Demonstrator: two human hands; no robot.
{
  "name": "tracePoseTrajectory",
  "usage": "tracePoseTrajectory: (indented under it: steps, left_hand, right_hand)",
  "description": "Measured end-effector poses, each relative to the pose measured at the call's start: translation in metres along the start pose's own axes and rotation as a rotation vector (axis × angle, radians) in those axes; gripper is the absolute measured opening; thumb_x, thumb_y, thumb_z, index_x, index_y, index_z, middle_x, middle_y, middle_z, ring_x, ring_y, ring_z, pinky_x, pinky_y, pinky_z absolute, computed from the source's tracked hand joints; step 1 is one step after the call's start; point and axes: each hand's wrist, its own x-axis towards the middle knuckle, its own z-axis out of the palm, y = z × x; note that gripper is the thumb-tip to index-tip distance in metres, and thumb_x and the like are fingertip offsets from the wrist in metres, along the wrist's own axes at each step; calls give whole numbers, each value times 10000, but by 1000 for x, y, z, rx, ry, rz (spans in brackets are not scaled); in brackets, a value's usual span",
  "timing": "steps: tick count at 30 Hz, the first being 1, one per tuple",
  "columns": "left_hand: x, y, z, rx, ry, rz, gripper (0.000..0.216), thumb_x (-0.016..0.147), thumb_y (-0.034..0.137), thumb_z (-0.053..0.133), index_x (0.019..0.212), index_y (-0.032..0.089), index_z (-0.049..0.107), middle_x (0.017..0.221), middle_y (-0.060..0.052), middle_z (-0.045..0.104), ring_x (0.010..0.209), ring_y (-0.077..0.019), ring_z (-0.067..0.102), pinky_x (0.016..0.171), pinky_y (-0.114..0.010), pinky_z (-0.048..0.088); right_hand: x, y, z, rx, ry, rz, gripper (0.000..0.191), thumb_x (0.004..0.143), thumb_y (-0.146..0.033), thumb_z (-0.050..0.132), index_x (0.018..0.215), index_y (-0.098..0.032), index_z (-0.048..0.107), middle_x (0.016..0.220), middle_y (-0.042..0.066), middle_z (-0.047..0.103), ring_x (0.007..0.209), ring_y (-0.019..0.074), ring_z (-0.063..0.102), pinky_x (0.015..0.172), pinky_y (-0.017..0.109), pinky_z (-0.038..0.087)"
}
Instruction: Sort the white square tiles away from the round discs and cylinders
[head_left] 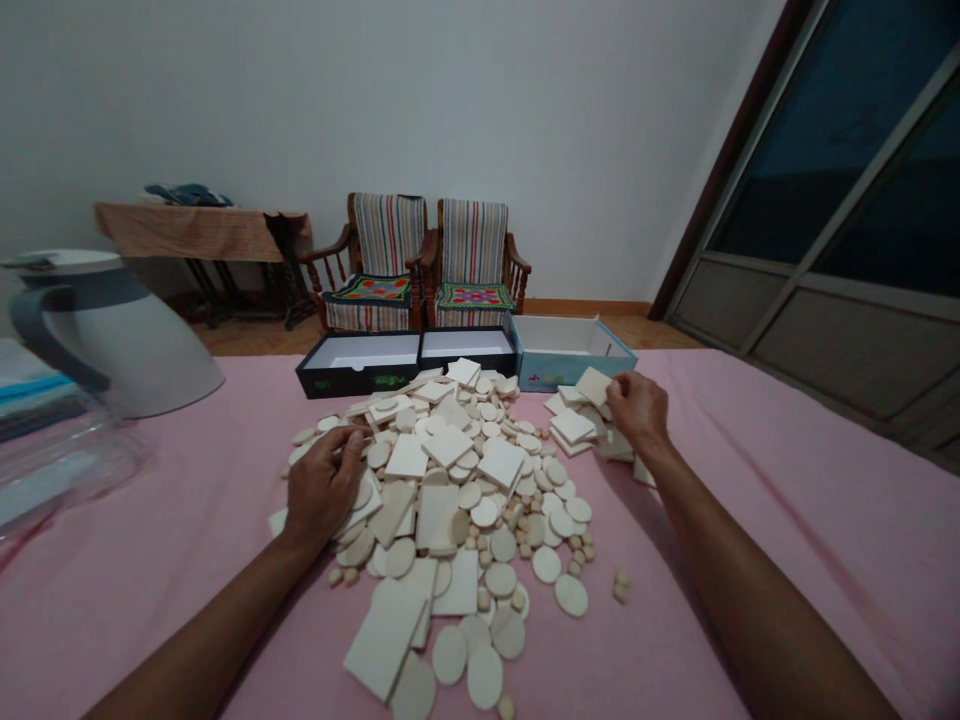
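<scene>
The left forearm (217, 625) and right forearm (739, 555) are bare as far as the lower border of the view, where both are cut off; upper arms and any sleeves lie outside it. Each is slender, smooth in outline, broadest at that border and tapering evenly to a narrow wrist. The left hand (324, 488) and right hand (640, 410) are bare too, both compact, the left with a short, rounded thumb (350, 458). Finer detail is blurred.

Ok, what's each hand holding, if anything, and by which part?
The right hand seems to pinch a pale tile by its right edge. The left hand is at the pile; whether it grips anything is hidden.
</scene>
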Motion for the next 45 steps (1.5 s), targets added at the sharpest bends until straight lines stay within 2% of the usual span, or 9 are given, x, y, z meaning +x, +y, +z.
tracePoseTrajectory:
  steps: [5, 9, 11, 14, 22, 31, 34, 41, 45]
  left_hand:
    - [0, 1, -1, 8, -5, 4, 355, 914, 468, 426, 944, 227, 685, 975, -22, 730, 893, -194, 678, 750, -248, 504]
    - [0, 1, -2, 15, 1, 8, 363, 917, 472, 422, 947, 223, 684, 965, -24, 728, 910, -198, 675, 758, -251, 504]
    - [-1, 1, -2, 11, -2, 12, 361, 919, 468, 422, 949, 221, 684, 963, -24, 728, 915, -198, 675, 760, -250, 505]
    - [-1, 1, -1, 7, -5, 12, 355, 919, 464, 429, 948, 219, 684, 962, -23, 728, 902, -194, 681, 755, -245, 508]
    - [-1, 2, -1, 1, -4, 1, 351, 917, 466, 435, 944, 223, 687, 971, -17, 731, 901, -192, 684, 757, -244, 510]
    - [0, 2, -1, 7, -1, 14, 358, 914, 465, 435, 936, 216, 691, 959, -22, 731, 909, -196, 677, 760, -250, 508]
    - [0, 1, -1, 0, 1, 18, 349, 912, 458, 441, 934, 216, 691, 950, -20, 732, 885, -189, 680, 743, -243, 511]
    - [0, 1, -1, -10, 8, 18, 336, 909, 448, 449, 938, 218, 692, 944, -14, 733, 871, -186, 685, 724, -239, 516]
    - [0, 2, -1, -7, 8, 23, 345, 910, 457, 444, 926, 217, 692, 943, -18, 732, 881, -188, 683, 737, -242, 515]
  right_hand:
    - [-7, 3, -4, 102, 13, -13, 310, 869, -297, 491, 1022, -112, 688, 1020, 157, 715, 937, 259, 646, 789, 323, 435]
    - [-40, -43, -18, 381, -361, -344, 212, 864, -306, 525, 808, -176, 682, 814, 57, 719, 763, 185, 639, 717, 278, 452]
    - [-62, -65, -26, 464, -518, -501, 213, 849, -356, 572, 923, -182, 669, 903, 65, 713, 813, 192, 632, 737, 296, 468]
    - [-91, -84, -32, 347, -565, -644, 452, 779, -473, 669, 1109, -168, 621, 1118, 146, 658, 1020, 285, 577, 871, 414, 454]
    - [-97, -87, -21, 267, -505, -631, 417, 757, -327, 660, 1129, -156, 582, 1126, 144, 616, 1041, 279, 537, 911, 411, 437]
    - [-17, -7, -12, 17, 74, -218, 457, 795, -343, 581, 1179, -97, 566, 1137, 214, 607, 1073, 350, 519, 899, 474, 408]
    - [-16, -5, -9, 88, 132, -214, 447, 826, -349, 558, 1198, -102, 568, 1218, 217, 592, 1112, 344, 516, 899, 464, 412]
    - [-58, -57, -15, 313, -530, -511, 126, 795, -182, 543, 764, -178, 664, 778, 52, 686, 729, 174, 610, 680, 284, 419]
    - [-72, -67, -13, 241, -573, -539, 110, 774, -154, 567, 837, -162, 657, 846, 76, 667, 797, 191, 591, 706, 295, 406]
